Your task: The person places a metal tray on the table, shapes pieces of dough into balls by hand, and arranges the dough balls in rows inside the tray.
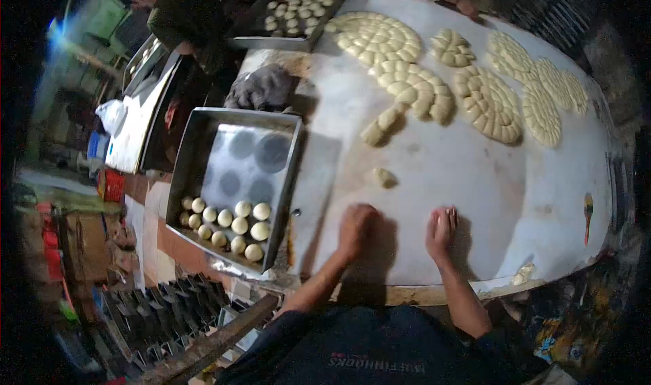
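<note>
My left hand point(359, 230) is curled palm-down on the white tabletop point(413, 263), and whatever lies under its fingers is hidden. To its right, my right hand point(442, 227) is also closed against the surface, its fingers bent in; I cannot make out anything in them. A small loose piece of dough point(385, 177) lies just beyond my hands, between them. Farther up, a short strip of cut dough point(383, 126) trails from a coil of dough pieces point(413, 90). On the left, a metal tray point(296, 181) holds several round dough balls point(239, 225).
More dough coils point(488, 103) cover the far table. A second tray of dough balls point(295, 15) stands at the back left, near a dark cloth point(261, 88). A brush point(588, 219) and a dough scrap point(523, 274) lie at right. Another person's hand point(466, 6) reaches over the far edge.
</note>
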Available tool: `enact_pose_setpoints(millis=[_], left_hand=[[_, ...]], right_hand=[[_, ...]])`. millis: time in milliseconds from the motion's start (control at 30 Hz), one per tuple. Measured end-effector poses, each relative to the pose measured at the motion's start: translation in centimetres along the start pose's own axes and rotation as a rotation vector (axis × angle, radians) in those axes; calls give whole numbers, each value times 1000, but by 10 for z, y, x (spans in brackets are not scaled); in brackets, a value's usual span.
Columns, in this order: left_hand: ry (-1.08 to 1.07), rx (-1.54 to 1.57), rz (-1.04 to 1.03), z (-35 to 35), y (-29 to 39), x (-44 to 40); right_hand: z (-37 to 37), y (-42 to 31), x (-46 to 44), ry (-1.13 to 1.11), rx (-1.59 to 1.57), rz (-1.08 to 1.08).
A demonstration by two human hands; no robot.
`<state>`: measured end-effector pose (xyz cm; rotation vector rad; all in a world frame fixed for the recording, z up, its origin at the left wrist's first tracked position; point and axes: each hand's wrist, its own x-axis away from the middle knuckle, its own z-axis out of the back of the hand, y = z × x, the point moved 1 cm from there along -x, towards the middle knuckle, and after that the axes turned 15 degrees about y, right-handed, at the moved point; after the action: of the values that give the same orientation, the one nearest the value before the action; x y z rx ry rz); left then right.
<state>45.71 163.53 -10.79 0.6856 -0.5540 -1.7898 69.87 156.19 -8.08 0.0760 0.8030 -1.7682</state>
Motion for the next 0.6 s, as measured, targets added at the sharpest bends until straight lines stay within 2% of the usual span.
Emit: enact_pose_setpoints(millis=[33, 100, 133, 167, 200, 267, 333, 367, 400, 433, 467, 500, 567, 600], left_hand=[[107, 175, -165, -6, -21, 37], [-63, 141, -190, 52, -6, 66], [-107, 149, -69, 80, -7, 71], [-105, 160, -62, 106, -15, 70], [-27, 231, -47, 132, -26, 63], [132, 281, -56, 196, -39, 32], [283, 169, -67, 232, -78, -5], [355, 76, -61, 230, -115, -20], [297, 29, 15, 234, -142, -38], [241, -16, 89, 237, -164, -51], [252, -12, 85, 236, -181, -54], [195, -12, 78, 232, -195, -59], [150, -4, 64, 232, -203, -65], [160, 7, 11, 231, -203, -61]], right_hand=[[5, -5, 17, -26, -50, 168], [18, 10, 43, 27, -63, 251], [28, 16, 40, -77, -35, 42], [44, 10, 36, -183, -2, -169], [53, -10, 24, -190, 9, -164], [53, -45, -9, -560, 189, -557], [16, -85, 2, -362, -151, -410], [5, -131, -6, -322, -277, -169], [-9, -186, -20, -279, -398, 74], [-25, -231, -29, -288, -500, 109], [-45, -273, -33, -201, -660, 133], [-65, -302, -41, -158, -683, 326], [-136, -325, -36, -232, -757, 270], [-146, -330, -36, -224, -748, 276]])
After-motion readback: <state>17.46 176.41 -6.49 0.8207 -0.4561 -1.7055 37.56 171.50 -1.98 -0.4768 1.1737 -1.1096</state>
